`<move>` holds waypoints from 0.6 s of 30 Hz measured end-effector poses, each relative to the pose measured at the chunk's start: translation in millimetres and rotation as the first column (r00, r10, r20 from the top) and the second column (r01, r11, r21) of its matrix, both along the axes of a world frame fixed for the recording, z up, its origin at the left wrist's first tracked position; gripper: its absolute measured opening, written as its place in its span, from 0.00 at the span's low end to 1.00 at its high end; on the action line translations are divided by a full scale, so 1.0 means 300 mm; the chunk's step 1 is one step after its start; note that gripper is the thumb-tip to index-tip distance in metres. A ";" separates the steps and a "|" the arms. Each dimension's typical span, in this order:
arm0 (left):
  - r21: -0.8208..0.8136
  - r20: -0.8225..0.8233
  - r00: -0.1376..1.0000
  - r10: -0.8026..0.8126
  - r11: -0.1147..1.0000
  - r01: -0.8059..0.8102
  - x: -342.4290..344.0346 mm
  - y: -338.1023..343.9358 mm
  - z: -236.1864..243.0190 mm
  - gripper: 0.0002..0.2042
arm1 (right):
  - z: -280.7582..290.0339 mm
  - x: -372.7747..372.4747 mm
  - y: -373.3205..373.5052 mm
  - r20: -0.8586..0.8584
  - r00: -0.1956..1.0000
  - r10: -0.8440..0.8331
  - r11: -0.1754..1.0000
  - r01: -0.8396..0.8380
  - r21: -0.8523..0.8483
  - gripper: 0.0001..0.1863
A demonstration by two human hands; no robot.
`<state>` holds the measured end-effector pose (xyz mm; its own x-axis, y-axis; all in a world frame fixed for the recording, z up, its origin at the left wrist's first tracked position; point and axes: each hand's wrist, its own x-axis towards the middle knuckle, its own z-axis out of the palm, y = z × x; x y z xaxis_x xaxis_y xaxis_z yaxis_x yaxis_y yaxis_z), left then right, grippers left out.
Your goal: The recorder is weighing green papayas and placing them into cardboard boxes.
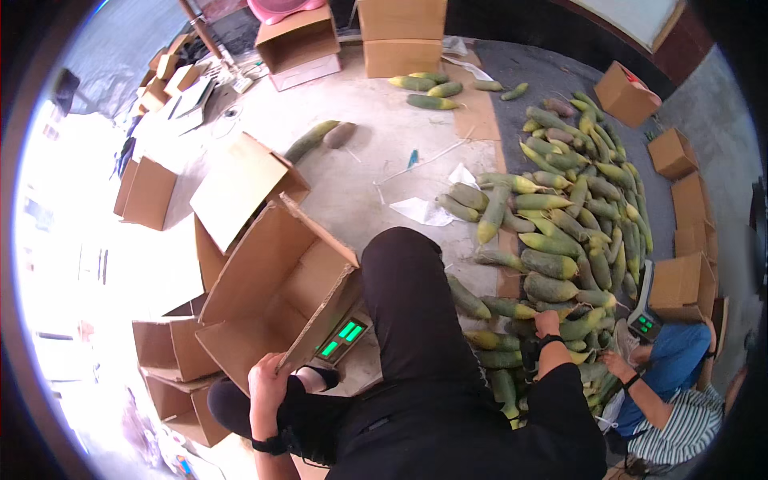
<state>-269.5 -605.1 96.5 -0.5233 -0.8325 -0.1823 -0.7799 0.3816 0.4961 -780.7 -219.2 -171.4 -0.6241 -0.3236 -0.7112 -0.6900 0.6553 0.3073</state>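
On the near left, my left hand [267, 382] grips the rim of an upright, open cardboard box [306, 270], its thumb and fingers on either side of the edge. No contents show in the part of the box I can see. A scale [342, 339] with a lit green display sits close beside the box, partly hidden behind it. My right hand [547, 324] is closed at the near side of a large heap of green radishes [550, 264], around the end of one radish. The fingertips are hidden.
At the right, a co-worker in a striped shirt [676, 416] reaches a hand [618, 366] toward the heap, near a second scale [642, 320]. Open cardboard boxes [680, 284] line the far right; more boxes [172, 348] stand at my left. Loose radishes [432, 102] lie farther off.
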 end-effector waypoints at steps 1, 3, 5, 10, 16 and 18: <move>-0.001 -0.001 1.000 0.009 1.000 -0.009 0.001 0.001 0.000 0.09 | 0.011 0.005 -0.006 -0.029 0.953 0.302 0.943 -0.295 0.155 0.15; 0.004 0.012 1.000 0.024 1.000 -0.024 0.004 0.000 0.003 0.09 | 0.041 -0.010 -0.059 0.003 0.995 -0.099 0.995 0.099 -0.001 0.13; 0.015 -0.006 1.000 0.030 0.999 -0.029 0.003 0.000 0.007 0.09 | 0.092 -0.013 -0.122 0.094 0.872 -0.481 0.869 0.488 -0.086 0.12; -0.031 0.040 0.998 -0.046 0.998 0.047 0.019 -0.008 0.010 0.10 | 0.247 0.072 -0.282 -0.150 0.921 -0.361 0.748 0.190 -0.636 0.10; -0.050 -0.012 0.997 -0.073 0.996 0.073 0.055 -0.010 -0.011 0.09 | 0.492 0.044 -0.524 -0.322 0.927 -0.195 0.681 -0.108 -0.724 0.11; -0.039 -0.030 0.995 -0.093 0.995 0.092 0.061 -0.009 -0.008 0.09 | 0.618 0.028 -0.611 -0.328 0.930 -0.166 0.550 -0.188 -0.814 0.12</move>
<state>-251.3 -608.0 94.0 -0.6032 -0.7863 -0.1337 -0.7245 0.4701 0.5041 -772.3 -402.4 13.9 -0.7440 -0.6562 0.1263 -0.6681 0.7268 -0.1595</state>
